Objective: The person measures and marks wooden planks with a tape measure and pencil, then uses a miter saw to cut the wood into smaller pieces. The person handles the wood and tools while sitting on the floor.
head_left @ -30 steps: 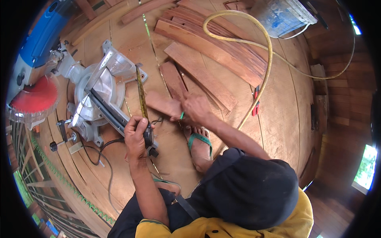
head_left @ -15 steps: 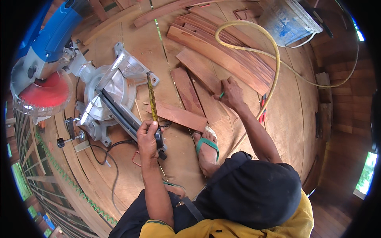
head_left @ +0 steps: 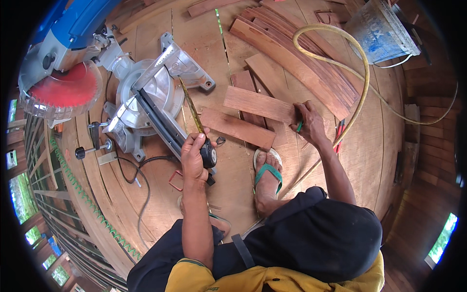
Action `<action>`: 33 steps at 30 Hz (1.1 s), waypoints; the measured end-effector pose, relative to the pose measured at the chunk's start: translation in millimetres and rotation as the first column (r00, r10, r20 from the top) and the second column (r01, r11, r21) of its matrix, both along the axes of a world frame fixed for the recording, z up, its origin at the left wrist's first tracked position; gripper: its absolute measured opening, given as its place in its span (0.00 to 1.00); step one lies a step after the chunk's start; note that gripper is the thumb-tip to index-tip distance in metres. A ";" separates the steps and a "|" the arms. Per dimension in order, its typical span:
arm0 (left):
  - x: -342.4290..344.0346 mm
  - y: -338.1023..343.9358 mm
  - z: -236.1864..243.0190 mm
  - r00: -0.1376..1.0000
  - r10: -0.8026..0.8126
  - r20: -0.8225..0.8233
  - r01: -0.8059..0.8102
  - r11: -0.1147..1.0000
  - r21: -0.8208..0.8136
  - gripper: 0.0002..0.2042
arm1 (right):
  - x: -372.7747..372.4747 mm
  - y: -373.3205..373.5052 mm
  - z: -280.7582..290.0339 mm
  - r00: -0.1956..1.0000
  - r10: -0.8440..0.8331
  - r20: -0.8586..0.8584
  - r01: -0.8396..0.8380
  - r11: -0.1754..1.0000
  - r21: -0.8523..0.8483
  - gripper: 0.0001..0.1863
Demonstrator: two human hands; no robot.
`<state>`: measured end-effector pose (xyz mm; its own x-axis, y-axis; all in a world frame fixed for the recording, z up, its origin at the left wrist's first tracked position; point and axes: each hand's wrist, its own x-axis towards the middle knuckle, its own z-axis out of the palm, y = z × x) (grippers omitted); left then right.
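Observation:
My left hand (head_left: 193, 158) is closed round a black tape measure (head_left: 209, 155), its yellow blade (head_left: 191, 107) stretched out toward the base of the mitre saw (head_left: 141, 95). My right hand (head_left: 313, 127) grips the right end of a short reddish board (head_left: 258, 103). A thin green stick (head_left: 299, 126), perhaps a pencil, shows between its fingers. Beneath that board lie other short pieces: one board (head_left: 236, 128) close to my sandalled foot (head_left: 267, 182), and two more partly covered behind it.
Long reddish boards (head_left: 296, 53) lie stacked at the far side. A yellow hose (head_left: 366, 68) loops beside them, near a dirty white bucket (head_left: 379, 34). Red-handled pliers (head_left: 339, 134) rest right of my right hand. A dark cable (head_left: 146, 168) runs by the saw.
My right hand has taken hold of a short board, which now lies across the other pieces. The tape measure stays in my left hand. The whole view has shifted a little.

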<state>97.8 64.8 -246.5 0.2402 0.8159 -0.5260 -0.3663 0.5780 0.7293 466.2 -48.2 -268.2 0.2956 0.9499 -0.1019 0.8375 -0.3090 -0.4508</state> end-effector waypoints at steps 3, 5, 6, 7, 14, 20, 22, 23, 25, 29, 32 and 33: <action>2.8 -1.3 0.2 0.999 -0.015 -0.037 0.015 1.000 -0.014 0.04 | 3.0 1.0 1.0 1.000 -0.003 -0.016 0.003 1.000 -0.011 0.39; 2.1 -1.8 -3.3 0.999 -0.020 -0.047 0.019 1.000 -0.019 0.05 | 7.4 0.8 -1.3 1.000 0.025 -0.010 -0.025 0.999 0.021 0.39; 2.0 -2.4 -5.1 0.999 -0.013 -0.038 0.012 1.000 -0.012 0.04 | 10.0 0.3 -1.8 0.999 0.039 -0.007 -0.039 0.999 0.037 0.39; 2.6 -1.9 -5.2 1.000 -0.005 -0.031 0.005 1.000 -0.004 0.04 | 11.3 0.4 -1.6 0.999 0.051 -0.012 -0.051 0.998 0.047 0.39; 6.2 0.2 15.3 0.999 -0.033 0.027 0.034 0.999 -0.030 0.04 | 10.5 -6.6 8.5 0.986 0.118 -0.116 -0.105 0.988 0.113 0.37; 15.6 -2.7 24.6 0.987 -0.102 0.127 0.108 0.993 -0.038 0.02 | 6.9 -9.8 19.4 0.993 0.106 -0.059 -0.100 0.990 0.095 0.39; 14.4 -2.1 26.7 0.985 -0.108 0.134 0.114 0.993 -0.041 0.02 | 2.3 -7.4 31.3 0.991 0.094 -0.091 -0.094 0.996 0.003 0.40; 14.3 -3.5 25.6 0.983 -0.114 0.143 0.123 0.991 -0.051 0.02 | -0.1 -2.3 39.6 0.987 0.097 -0.126 -0.105 0.993 -0.061 0.41; 14.3 -4.5 22.8 0.982 -0.128 0.140 0.139 0.988 -0.072 0.03 | -8.8 10.9 50.9 0.919 0.096 -0.383 -0.130 0.989 -0.065 0.40; 23.8 -12.4 31.9 0.948 -0.268 0.174 0.288 0.952 -0.100 0.02 | -43.2 37.9 53.3 0.308 -0.277 -0.910 0.100 0.961 -0.259 0.32; 24.7 -18.3 39.4 0.917 -0.303 0.258 0.344 0.930 -0.130 0.02 | -65.4 52.3 31.5 -0.091 -0.259 -0.961 0.297 0.914 -0.275 0.28; 22.3 -22.0 33.6 0.908 -0.286 0.306 0.340 0.930 -0.140 0.02 | -67.6 56.4 15.6 -0.182 -0.192 -0.964 0.354 0.902 -0.247 0.27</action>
<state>120.0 42.7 -212.9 0.6242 0.5684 -0.5361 -0.3145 0.8109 0.4936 398.6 8.3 -252.6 0.1887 0.8396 -0.5094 -0.6751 -0.2659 -0.6882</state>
